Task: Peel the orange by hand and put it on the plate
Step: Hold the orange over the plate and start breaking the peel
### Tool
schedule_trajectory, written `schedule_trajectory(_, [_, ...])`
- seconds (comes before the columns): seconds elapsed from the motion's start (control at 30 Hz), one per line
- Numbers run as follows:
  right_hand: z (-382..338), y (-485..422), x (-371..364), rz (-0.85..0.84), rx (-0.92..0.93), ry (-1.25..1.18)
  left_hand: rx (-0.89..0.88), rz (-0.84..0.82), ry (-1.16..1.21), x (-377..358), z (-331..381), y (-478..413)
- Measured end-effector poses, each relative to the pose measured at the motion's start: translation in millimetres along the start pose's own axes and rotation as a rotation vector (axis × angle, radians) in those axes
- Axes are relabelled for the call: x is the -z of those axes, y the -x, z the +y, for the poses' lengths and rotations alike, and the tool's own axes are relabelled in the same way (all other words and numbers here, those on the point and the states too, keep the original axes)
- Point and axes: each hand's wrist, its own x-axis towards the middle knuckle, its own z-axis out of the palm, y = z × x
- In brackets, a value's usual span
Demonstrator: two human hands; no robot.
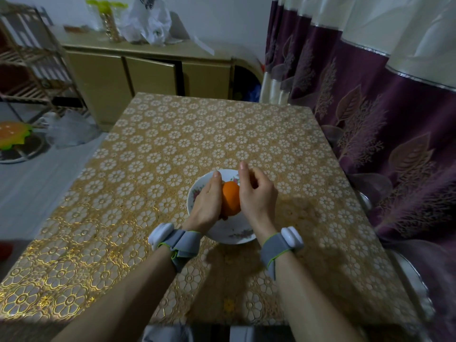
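- Far to the left of the fingers, past the table [172, 144], a wooden rack [27, 70] is seen.
- Behind the fingers, beyond the table's far edge, a low cabinet [148, 75] is seen, with a plastic bag [148, 21] on top.
- Along the orange's [230, 198] left side the left hand [207, 201] is laid, its fingers pressed together and wrapped onto the fruit.
- Between both sets of fingers the orange is held, over the plate [229, 233]; the skin that shows is unbroken. Whether fruit and plate touch cannot be told.
- Against the orange's right side the right hand [256, 193] is curled, the forefinger lifted straight, the other fingers bent; the thumb is hidden.
- Right of the fingers, a purple curtain [370, 107] is hung beside the table.
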Motion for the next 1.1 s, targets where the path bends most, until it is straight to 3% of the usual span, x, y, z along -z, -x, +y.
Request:
schedule_trajectory(0.17, [2,6,2,-0.004,0.154,0.073,-0.032,0.000,-0.021,3,10,9])
schedule_trajectory(0.3, [-4,5,3,-0.010,-0.032,-0.005,-0.031,-0.030,-0.011,7,11,13])
schedule_trajectory(0.4, [-1,7,5,-0.016,-0.184,-0.109,0.084,-0.011,0.147,10,10,16])
schedule_trajectory(0.57, [12,11,8,-0.143,-0.038,0.054,0.238,-0.104,0.455,20,14,16])
schedule_trajectory(0.73, [12,6,12,-0.098,-0.023,0.055,0.109,-0.112,0.328,16,11,10])
schedule_trajectory(0.87, [7,7,9,0.012,0.113,-0.016,0.032,-0.025,0.226,6,14,6])
schedule_trajectory(1.1, [8,4,-5,0.127,0.087,-0.103,0.114,0.043,0.148,-12,4,-6])
